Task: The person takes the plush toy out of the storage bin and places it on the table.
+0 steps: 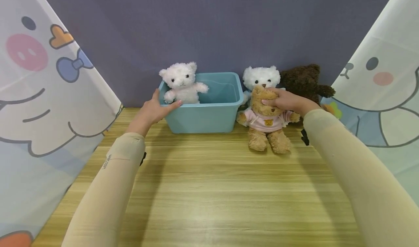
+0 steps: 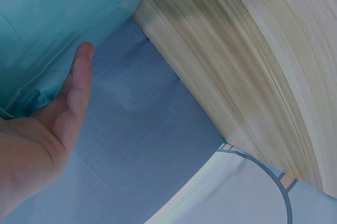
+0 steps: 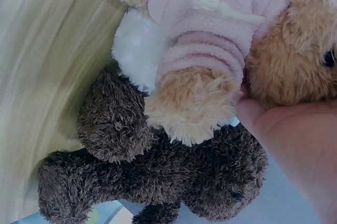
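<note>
My left hand (image 1: 152, 112) is at the left end of a light-blue plastic bin (image 1: 203, 119). Its thumb lies along the front rim; in the left wrist view the straight fingers (image 2: 79, 84) rest along the bin's outer wall. Inside the bin, a white plush bear (image 1: 181, 80) sits upright at the left. My right hand (image 1: 284, 100) grips a tan teddy bear (image 1: 258, 139) by the head from its right side. This bear wears a pink top and is upright, facing me, right of the bin. Its feet look close to the tabletop; contact is unclear.
Behind the tan bear are another white plush bear (image 1: 256, 76) and a dark-brown plush bear (image 1: 299, 79), partly hidden. A grey-blue panel (image 1: 216, 25) rises at the back of the wooden table (image 1: 229, 188). Cartoon-printed cloths (image 1: 36, 105) hang at both sides.
</note>
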`<state>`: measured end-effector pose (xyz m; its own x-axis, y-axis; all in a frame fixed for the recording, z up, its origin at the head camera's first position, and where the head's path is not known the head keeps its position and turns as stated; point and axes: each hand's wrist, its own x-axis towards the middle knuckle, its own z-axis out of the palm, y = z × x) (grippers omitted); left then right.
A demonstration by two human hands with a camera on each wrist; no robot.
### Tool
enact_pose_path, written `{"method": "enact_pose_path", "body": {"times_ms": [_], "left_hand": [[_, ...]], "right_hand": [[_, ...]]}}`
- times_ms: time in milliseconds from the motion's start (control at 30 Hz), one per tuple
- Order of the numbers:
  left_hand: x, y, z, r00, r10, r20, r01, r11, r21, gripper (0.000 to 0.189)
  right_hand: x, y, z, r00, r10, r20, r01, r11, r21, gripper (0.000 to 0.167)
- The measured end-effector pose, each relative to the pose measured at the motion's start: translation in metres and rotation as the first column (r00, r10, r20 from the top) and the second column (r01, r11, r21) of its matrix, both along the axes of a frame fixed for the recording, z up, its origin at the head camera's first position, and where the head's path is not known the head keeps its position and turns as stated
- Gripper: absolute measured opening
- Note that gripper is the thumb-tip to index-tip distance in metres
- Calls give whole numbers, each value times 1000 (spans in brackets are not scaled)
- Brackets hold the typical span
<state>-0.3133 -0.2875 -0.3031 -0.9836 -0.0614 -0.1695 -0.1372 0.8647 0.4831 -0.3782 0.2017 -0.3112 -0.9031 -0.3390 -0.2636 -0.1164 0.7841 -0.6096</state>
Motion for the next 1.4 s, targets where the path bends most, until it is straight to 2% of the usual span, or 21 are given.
{"method": "enact_pose_path", "body": {"times_ms": [167,333,500,633,767,900,1133,1400], "left_hand": [[1,0,1,1000,1,10,-1,1000,3,148],[2,0,1,1000,5,18,-5,1000,6,147],[1,1,1,1000,7,10,-7,1000,7,148],[0,1,0,1000,9,15,-9,1000,13,148],[0,1,-1,1000,9,8,-9,1000,7,148],[-1,1,-1,1000,10,3,-10,1000,-3,148],[0,3,-2,1000,10,1,-10,1000,-1,149],[5,3,-1,1000,19,-20,-19,1000,3,149]], "right_hand": [[0,2,5,1000,-4,-1,4,1000,-16,96],[-3,6,22,999,20,-33,-19,999,26,96],[-5,5,47,994,85,-67,-77,991,114,88],[-5,-1,74,989,113,-98,-97,983,154,82],[-6,-10,100,987,106,-125,-84,983,166,89],[-7,-27,117,986,110,-124,-89,983,160,102],[-8,-68,130,975,169,-142,-146,976,161,108],[-12,-128,132,952,259,-166,-227,956,185,105]]}}
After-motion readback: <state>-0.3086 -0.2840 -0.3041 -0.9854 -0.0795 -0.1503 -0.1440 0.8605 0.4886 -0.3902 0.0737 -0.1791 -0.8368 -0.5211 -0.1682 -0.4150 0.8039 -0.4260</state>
